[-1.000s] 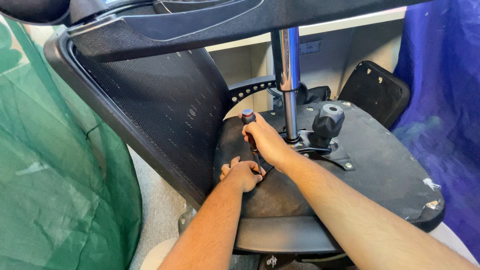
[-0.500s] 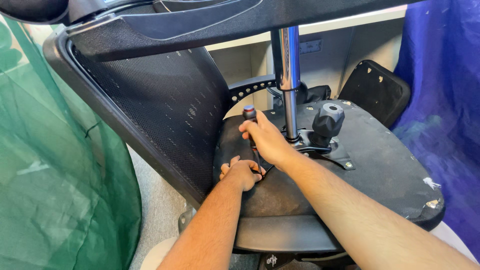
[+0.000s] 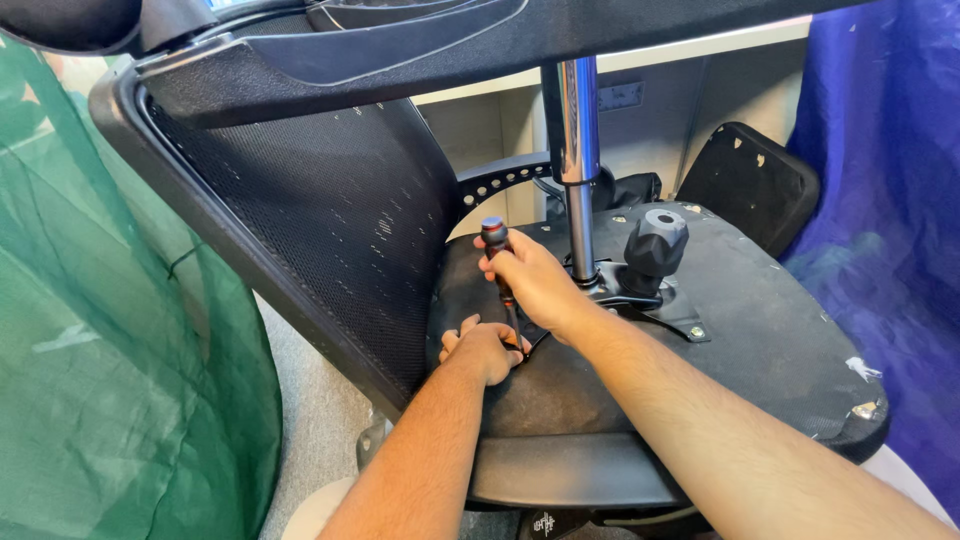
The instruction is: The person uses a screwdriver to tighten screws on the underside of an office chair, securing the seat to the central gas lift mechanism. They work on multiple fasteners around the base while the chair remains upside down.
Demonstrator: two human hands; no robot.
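Screwdriver (image 3: 497, 262): dark handle with red band and blue-grey cap, stood near upright on the underside of the chair seat (image 3: 760, 350), close to its left edge by the mesh backrest (image 3: 330, 230). Right hand (image 3: 530, 280) was wrapped around the handle, grip pressed tight on it. Left hand (image 3: 485, 348) sat at the tool's lower end, fingers curled and pinching around the shaft where it met the seat; tip itself was hidden under that hand, so couldn't tell what it engaged.

Seat was upside down: black, scuffed, small white chips along the far-right rim. Chrome gas column (image 3: 575, 160) rose from a black mounting plate (image 3: 660, 305), with a black knob (image 3: 655, 240) just beside it. Armrest pad (image 3: 750, 185) lay behind the seat.

Room: green mesh fabric (image 3: 100, 380) on the left, blue cloth (image 3: 890, 200) on the right, beige furniture panel (image 3: 500, 130) behind. Chair base at top was cut off by the frame. Floor barely showed below the backrest.
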